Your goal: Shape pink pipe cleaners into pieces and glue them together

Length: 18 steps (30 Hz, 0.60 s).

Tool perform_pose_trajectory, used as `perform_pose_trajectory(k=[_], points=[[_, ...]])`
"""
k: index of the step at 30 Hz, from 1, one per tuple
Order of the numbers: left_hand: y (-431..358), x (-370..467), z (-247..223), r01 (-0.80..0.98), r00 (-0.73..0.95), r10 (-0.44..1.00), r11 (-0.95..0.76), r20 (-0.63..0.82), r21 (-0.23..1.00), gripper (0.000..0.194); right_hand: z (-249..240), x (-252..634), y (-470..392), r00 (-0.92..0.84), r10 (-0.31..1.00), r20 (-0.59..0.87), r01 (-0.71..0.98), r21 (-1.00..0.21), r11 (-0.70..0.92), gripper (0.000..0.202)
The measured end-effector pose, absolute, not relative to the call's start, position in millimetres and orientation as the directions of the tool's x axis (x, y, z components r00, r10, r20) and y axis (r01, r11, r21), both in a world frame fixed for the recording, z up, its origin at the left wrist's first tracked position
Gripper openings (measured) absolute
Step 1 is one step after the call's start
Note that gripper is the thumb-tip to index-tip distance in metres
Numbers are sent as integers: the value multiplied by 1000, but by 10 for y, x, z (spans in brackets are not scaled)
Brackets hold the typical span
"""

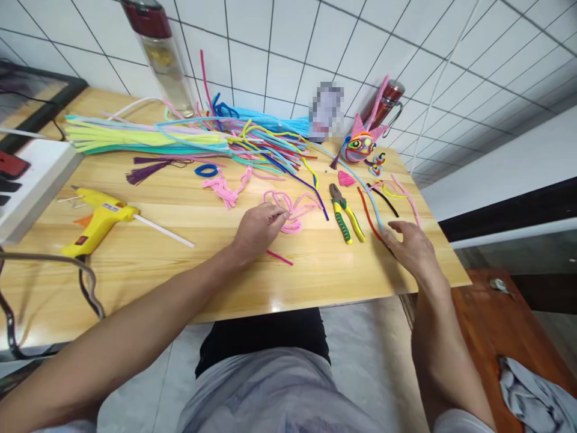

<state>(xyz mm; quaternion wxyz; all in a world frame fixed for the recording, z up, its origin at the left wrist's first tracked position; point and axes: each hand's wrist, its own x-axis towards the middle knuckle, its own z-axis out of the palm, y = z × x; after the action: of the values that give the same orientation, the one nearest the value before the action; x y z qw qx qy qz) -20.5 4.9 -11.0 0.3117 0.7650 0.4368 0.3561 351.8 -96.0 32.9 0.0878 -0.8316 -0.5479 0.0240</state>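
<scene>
My left hand (260,233) is closed, thumb and fingers pinched at the left side of a pink pipe-cleaner flower (293,227) made of several loops. A short magenta pipe cleaner (280,258) lies just below that hand. Over the right part of the table, my right hand (411,245) has its thumb and fingers apart and curved. Its thumb is by the lower end of a light blue pipe cleaner (364,185) and a red one (368,211); whether it touches them I cannot tell. Pliers (346,215) with green and yellow handles lie between my hands.
A yellow glue gun (100,221) with a white stick lies left. Bundled pipe cleaners (148,137) spread along the back, near a clear bottle (167,66). Folded pink pipe cleaners (223,189) and a blue ring (206,171) lie mid-table. A decorated mask-like head (357,147) stands back right.
</scene>
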Motion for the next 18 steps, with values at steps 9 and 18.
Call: perform_pose_trajectory(k=[9,18], points=[[73,-218,-169,473,267,890,-456,371,754,16,185,3440,-1062,375,915,149,910,-248,-333,41],[126,-225,-189,602,137,844,-487,519,633,17,134,2796,-482,166,978,130,956,-265,-127,43]])
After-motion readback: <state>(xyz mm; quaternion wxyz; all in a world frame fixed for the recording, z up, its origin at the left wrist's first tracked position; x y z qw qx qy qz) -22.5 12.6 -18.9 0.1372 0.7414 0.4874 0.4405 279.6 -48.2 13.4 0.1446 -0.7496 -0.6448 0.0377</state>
